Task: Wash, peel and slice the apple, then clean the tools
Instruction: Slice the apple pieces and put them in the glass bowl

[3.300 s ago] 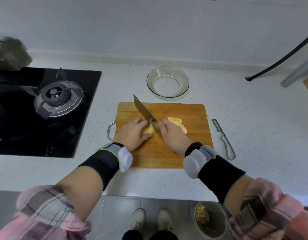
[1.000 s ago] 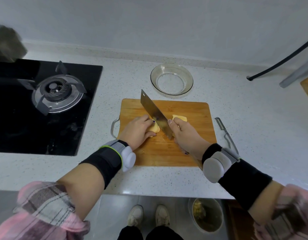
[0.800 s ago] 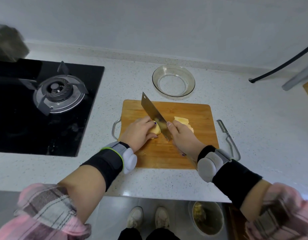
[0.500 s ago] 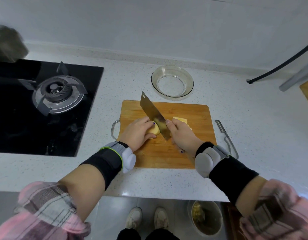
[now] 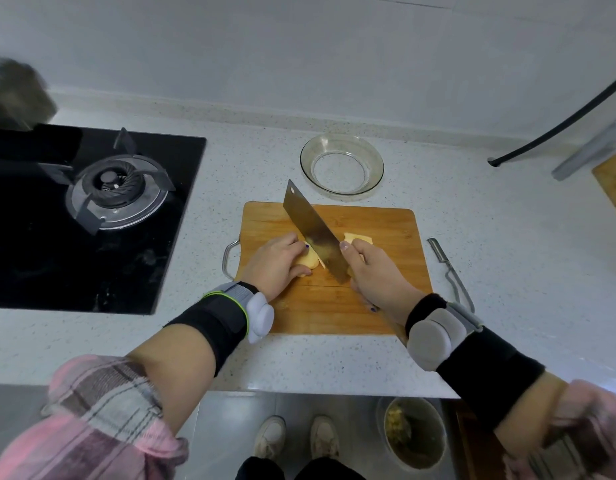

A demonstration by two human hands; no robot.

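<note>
Single head-worn wide-angle view, aimed forward and steeply down from above the counter (image 5: 473,216). Cutting board (image 5: 334,310) is centred at arm's reach; both forearms enter from the bottom edge; floor and shoes are seen below. No second view is given.

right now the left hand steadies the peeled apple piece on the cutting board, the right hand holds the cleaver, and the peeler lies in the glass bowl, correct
Not quite. The head view shows the peeler lying on the countertop just right of the cutting board, not in the glass bowl. The rest holds: left hand steadies the apple piece, right hand holds the cleaver.
</note>
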